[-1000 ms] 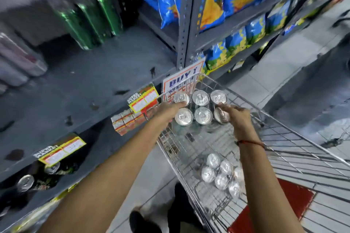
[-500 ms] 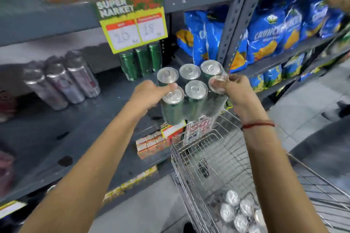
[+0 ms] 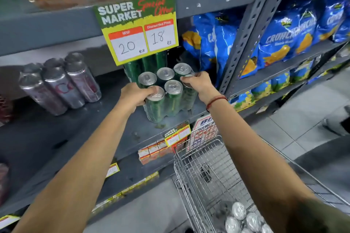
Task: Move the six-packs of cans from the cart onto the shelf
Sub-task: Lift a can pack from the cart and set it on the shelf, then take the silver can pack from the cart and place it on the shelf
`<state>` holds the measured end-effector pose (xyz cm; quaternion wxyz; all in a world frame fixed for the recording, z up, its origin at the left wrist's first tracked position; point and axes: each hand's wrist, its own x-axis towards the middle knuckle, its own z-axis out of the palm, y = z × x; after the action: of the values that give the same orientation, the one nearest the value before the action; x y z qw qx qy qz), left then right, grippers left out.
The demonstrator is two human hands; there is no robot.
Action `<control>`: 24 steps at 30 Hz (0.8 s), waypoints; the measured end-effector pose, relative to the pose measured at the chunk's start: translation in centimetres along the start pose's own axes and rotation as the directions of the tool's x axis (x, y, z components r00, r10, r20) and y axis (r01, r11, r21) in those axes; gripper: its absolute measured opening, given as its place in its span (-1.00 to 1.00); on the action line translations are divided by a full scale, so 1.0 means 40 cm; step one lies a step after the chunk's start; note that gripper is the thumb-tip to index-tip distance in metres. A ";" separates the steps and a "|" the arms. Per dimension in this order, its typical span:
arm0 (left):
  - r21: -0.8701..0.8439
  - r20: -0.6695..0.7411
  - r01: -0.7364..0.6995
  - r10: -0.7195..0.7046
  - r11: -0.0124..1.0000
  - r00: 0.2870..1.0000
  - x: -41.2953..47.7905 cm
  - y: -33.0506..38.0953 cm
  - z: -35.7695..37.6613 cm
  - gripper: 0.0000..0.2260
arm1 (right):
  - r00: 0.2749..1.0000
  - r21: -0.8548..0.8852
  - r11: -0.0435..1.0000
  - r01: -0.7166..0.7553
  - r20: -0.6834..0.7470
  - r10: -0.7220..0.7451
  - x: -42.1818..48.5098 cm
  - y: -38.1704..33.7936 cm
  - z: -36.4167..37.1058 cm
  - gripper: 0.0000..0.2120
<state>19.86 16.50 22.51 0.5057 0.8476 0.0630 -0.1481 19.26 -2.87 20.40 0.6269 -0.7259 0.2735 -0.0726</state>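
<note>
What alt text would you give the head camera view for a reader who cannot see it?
Both hands, left hand and right hand, grip a six-pack of green cans standing at the front of a grey shelf, under a price sign. Below, a wire cart holds more cans.

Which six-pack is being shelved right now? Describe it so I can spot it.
Find the yellow-green price sign reading 20 and 18. Directly below it on the grey shelf stands a green six-pack, silver tops up. Unlike the grey cans to its left, hands grip it.
</note>
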 end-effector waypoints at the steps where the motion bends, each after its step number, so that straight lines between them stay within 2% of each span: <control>1: 0.010 -0.004 -0.010 0.010 1.000 1.000 0.004 -0.002 -0.002 -0.66 | 1.000 -0.013 1.000 0.010 0.005 -0.010 0.000 0.002 0.001 -0.78; 3: 0.036 0.004 -0.021 0.021 0.999 1.000 0.010 -0.002 -0.007 -0.61 | 0.999 -0.051 0.998 0.043 0.000 -0.044 -0.010 0.001 -0.002 -0.80; 5: 0.151 0.033 -0.016 0.011 0.988 0.999 0.010 -0.001 -0.007 -0.47 | 0.997 -0.081 0.993 0.081 -0.001 -0.081 -0.030 -0.001 -0.012 -0.84; 6: 0.229 0.034 -0.011 0.003 0.973 0.999 0.001 -0.001 0.002 -0.40 | 0.995 -0.109 0.989 0.098 0.007 -0.098 -0.042 0.004 -0.020 -0.80; 7: 0.279 0.014 -0.016 0.013 0.960 1.000 -0.013 -0.002 0.018 -0.33 | 0.993 -0.138 0.983 0.118 0.010 -0.117 -0.057 0.010 -0.032 -0.68; 9: 0.256 -0.091 -0.108 0.136 0.961 0.987 -0.067 -0.005 0.069 -0.27 | 0.987 -0.153 0.977 0.150 -0.041 -0.158 -0.090 0.044 -0.068 -0.50; 12: 0.185 -0.243 -0.417 0.453 0.890 0.858 -0.177 -0.039 0.186 -0.36 | 0.969 -0.064 0.980 0.186 -0.154 -0.194 -0.160 0.136 -0.148 -0.62; 13: 0.186 -0.234 -0.493 0.525 0.850 0.818 -0.217 -0.056 0.231 -0.40 | 0.965 -0.024 0.985 0.172 -0.198 -0.173 -0.184 0.178 -0.178 -0.69; 15: 0.153 -0.110 -0.569 0.586 0.808 0.803 -0.277 -0.106 0.332 -0.41 | 0.959 0.021 0.994 0.112 -0.263 -0.102 -0.233 0.282 -0.242 -0.82; 17: 0.124 0.086 -0.527 0.520 0.841 0.850 -0.326 -0.163 0.431 -0.37 | 0.953 0.035 0.999 0.018 -0.303 -0.007 -0.286 0.398 -0.304 -0.90; 19: 0.193 0.301 -0.422 0.356 0.886 0.885 -0.361 -0.227 0.524 -0.36 | 0.931 -0.014 0.992 -0.128 -0.346 0.116 -0.338 0.526 -0.362 -0.92; 20: 0.253 0.397 -0.384 0.267 0.888 0.878 -0.376 -0.258 0.564 -0.37 | 0.912 -0.027 0.979 -0.203 -0.369 0.179 -0.365 0.591 -0.389 -0.88; 22: 0.367 0.553 -0.346 0.097 0.864 0.828 -0.391 -0.324 0.638 -0.40 | 0.857 -0.026 0.936 -0.352 -0.410 0.311 -0.422 0.713 -0.438 -0.79; 24: 0.480 0.666 -0.321 -0.101 0.816 0.739 -0.396 -0.391 0.704 -0.42 | 0.783 -0.015 0.869 -0.495 -0.442 0.438 -0.477 0.823 -0.479 -0.73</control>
<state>-4.45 0.05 1.85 0.2273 0.8506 -0.2206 -0.4196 -15.42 -12.35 -2.42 0.5016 -0.6412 0.5784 -0.0532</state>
